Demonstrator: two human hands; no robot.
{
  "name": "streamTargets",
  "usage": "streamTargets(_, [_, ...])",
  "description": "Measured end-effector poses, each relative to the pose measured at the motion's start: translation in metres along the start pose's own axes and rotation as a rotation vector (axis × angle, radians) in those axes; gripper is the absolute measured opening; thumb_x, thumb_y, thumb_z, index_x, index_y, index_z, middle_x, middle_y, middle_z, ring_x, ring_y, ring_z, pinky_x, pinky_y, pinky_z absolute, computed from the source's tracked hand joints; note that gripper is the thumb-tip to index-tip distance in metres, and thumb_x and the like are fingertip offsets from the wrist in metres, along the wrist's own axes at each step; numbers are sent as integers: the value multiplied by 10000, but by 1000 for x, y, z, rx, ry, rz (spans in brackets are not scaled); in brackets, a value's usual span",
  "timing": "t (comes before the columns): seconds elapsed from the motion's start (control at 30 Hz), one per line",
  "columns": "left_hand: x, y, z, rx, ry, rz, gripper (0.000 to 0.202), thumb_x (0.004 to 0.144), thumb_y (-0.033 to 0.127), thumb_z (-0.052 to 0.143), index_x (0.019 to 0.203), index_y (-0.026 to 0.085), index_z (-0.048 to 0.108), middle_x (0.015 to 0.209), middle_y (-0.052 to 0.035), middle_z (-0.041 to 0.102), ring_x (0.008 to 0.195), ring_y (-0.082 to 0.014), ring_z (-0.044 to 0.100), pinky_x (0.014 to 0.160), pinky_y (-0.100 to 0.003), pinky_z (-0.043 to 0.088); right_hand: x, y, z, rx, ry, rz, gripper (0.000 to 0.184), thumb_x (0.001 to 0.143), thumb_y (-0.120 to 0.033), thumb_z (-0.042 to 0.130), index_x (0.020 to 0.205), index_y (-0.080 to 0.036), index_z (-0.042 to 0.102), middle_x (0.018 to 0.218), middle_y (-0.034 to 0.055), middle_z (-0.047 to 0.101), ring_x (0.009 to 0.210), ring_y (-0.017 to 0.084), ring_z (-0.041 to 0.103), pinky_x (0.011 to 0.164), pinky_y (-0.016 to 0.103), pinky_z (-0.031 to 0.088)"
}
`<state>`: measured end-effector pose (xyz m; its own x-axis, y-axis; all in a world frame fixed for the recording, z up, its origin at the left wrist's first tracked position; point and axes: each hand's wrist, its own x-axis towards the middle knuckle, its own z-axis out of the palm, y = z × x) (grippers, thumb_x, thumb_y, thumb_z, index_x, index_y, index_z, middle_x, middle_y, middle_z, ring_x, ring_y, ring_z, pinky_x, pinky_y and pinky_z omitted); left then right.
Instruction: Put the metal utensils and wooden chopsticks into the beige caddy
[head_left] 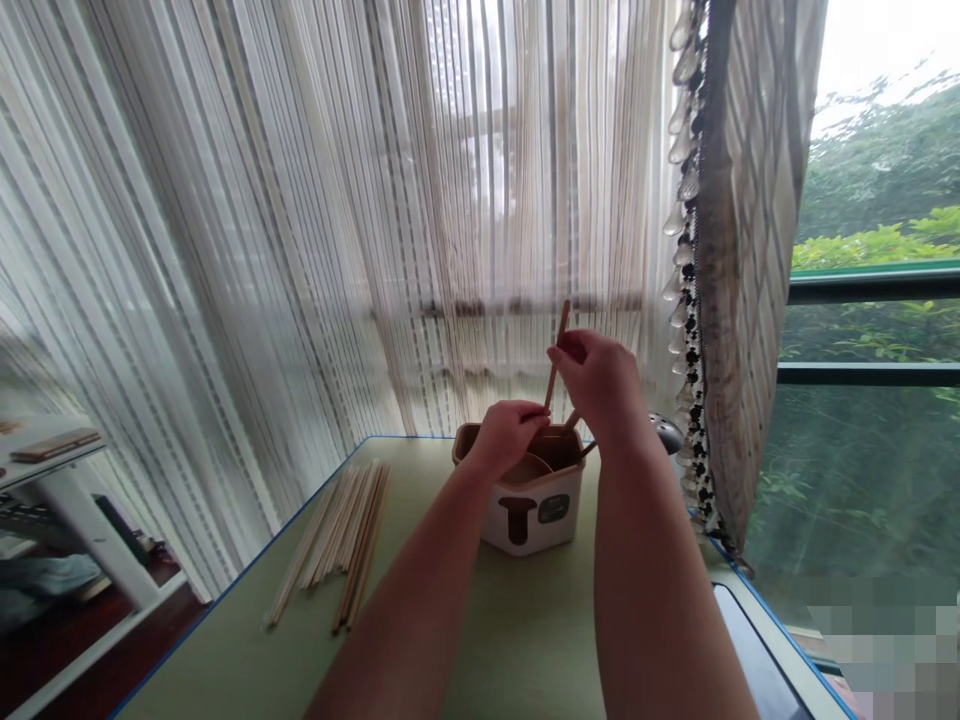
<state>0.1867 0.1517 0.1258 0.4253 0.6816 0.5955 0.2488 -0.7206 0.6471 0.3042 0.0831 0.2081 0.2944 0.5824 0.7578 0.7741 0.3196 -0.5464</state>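
A white holder with a brown rim (537,510) stands on the green table (480,640). My left hand (507,434) is curled over its near rim, fingers closed around the lower end of a wooden chopstick (558,345). My right hand (596,382) is above the holder and pinches the same chopstick higher up; the stick points up and slightly right. A second stick end shows just under my right hand.
Several wooden chopsticks (341,540) lie in a loose row on the table's left side. A sheer striped curtain (337,220) hangs behind, a patterned drape with beads (720,300) to the right. A white side table (67,480) stands at far left. A dark round object (666,432) sits behind the holder.
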Motion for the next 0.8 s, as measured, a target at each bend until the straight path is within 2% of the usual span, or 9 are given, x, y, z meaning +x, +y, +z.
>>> streamTargets(0.1, [-2,7,-1,150,-6,43,216,773,272,558,896,174,706,857,-61,705,786,-181,620,731,-276,443,2,2,-2,21,58,3,232,772,-269,528,942,-165,647,815,66,689,765,192,627,693,292,448])
streamTargets(0.2, [-4,14,0,320,-29,72,197,785,231,531,856,185,709,818,-44,702,754,-166,608,711,-262,430,3,6,-2,-42,37,65,200,763,-258,533,891,-164,653,771,67,683,730,197,625,670,295,447])
streamTargets(0.27, [-5,16,2,372,2,67,190,784,221,531,860,187,702,808,-35,698,739,-155,599,698,-251,423,2,8,-1,-102,4,105,174,750,-246,544,852,-164,658,757,70,680,718,197,621,659,293,443])
streamTargets(0.4, [-4,14,5,359,32,64,190,796,239,527,852,184,699,783,-23,694,707,-141,590,671,-239,419,1,8,1,-193,-97,157,123,710,-229,578,767,-165,668,707,64,673,706,195,616,671,290,438])
streamTargets(0.47, [-3,12,5,344,20,59,185,794,244,536,842,183,704,777,-22,696,709,-141,594,672,-237,421,1,7,1,-189,-89,158,131,706,-252,584,749,-164,671,699,63,670,700,196,616,671,293,440])
streamTargets(0.63, [-3,9,5,346,20,80,177,781,249,563,862,193,710,811,-29,704,748,-153,608,711,-254,433,3,10,-1,-97,59,117,228,746,-272,551,909,-158,662,754,67,676,726,197,623,690,307,451])
streamTargets(0.8, [-3,7,7,237,11,28,216,781,248,566,953,194,685,870,-24,702,785,-147,615,726,-250,455,2,17,0,-74,-44,146,368,697,-187,584,1064,-194,615,720,35,663,700,182,618,691,303,462])
